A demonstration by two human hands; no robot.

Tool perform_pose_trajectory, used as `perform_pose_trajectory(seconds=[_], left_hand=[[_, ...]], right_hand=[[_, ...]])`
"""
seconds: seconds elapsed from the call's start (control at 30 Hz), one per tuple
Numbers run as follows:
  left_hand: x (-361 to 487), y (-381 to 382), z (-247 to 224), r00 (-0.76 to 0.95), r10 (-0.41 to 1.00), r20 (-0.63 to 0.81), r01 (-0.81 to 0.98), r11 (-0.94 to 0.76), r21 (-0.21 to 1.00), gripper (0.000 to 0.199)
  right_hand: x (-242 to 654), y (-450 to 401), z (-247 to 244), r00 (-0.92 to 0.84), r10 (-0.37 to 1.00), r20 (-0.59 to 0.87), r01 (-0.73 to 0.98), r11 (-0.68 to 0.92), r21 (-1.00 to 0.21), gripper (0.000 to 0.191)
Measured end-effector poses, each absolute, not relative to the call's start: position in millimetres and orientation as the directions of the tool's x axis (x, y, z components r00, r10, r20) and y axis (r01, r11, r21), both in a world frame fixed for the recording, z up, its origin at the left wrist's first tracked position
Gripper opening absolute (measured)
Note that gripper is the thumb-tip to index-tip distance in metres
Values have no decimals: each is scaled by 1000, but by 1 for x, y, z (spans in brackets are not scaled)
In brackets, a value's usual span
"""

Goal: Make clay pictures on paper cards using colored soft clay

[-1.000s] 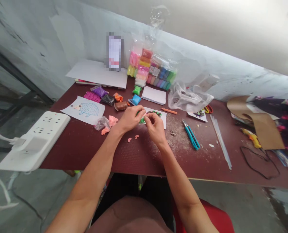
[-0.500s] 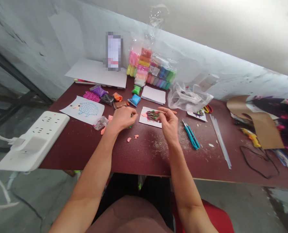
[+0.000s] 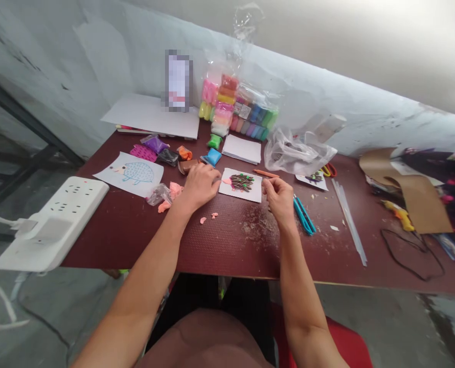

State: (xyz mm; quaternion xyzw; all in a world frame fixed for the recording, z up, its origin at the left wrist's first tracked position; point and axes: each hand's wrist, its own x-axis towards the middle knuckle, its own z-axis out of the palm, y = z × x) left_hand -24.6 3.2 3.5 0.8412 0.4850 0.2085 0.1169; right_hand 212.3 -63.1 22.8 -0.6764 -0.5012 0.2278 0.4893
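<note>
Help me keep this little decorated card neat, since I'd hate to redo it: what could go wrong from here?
The left hand is right by the card, so its fingers might disturb the pink shape. Loose crumbs on the near side could stick to the decoration. The teal-handled tool lies close beside the right hand, which might knock it.

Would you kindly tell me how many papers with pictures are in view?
3: the blue drawing at left, a card between left hand and right hand, another card by the bag at right. Others may be hidden.
</note>
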Motion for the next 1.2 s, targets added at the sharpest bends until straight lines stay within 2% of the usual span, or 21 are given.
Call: perform_pose_trajectory(seconds=[0.1, 0.2, 0.33, 0.5, 0.7, 0.9, 1.03, 1.2], left_hand=[[-17, -1, 4, 496, 846, 198, 761, -533, 369, 24], [-12, -5, 4, 528, 833, 164, 761, -550, 345, 23], [-11, -6, 5, 542, 830, 132, 766, -552, 330, 26], [-11, -5, 3, 543, 832, 116, 764, -547, 342, 28], [-11, -4, -2, 539, 833, 129, 753, -544, 370, 27], [-13, -2, 3, 512, 846, 146, 739, -521, 428, 31], [-30, 8, 3, 452, 870, 197, 726, -487, 485, 45], [-52, 16, -1, 469, 881, 66, 760, -440, 479, 47]], right_hand=[[219, -58, 16, 389, 908, 154, 412, -22, -911, 26], [224, -55, 11, 368, 926, 78, 367, -68, -928, 29], [223, -53, 9, 403, 913, 63, 348, -89, -933, 30], [216, -54, 9, 429, 901, 71, 366, -101, -925, 32], [212, -56, 8, 400, 916, -6, 258, -119, -959, 40], [214, -57, 10, 380, 924, 30, 281, -85, -956, 43], [199, -63, 15, 287, 958, 6, 235, -65, -970, 34], [159, -73, 15, 74, 995, -60, 328, -81, -941, 22]])
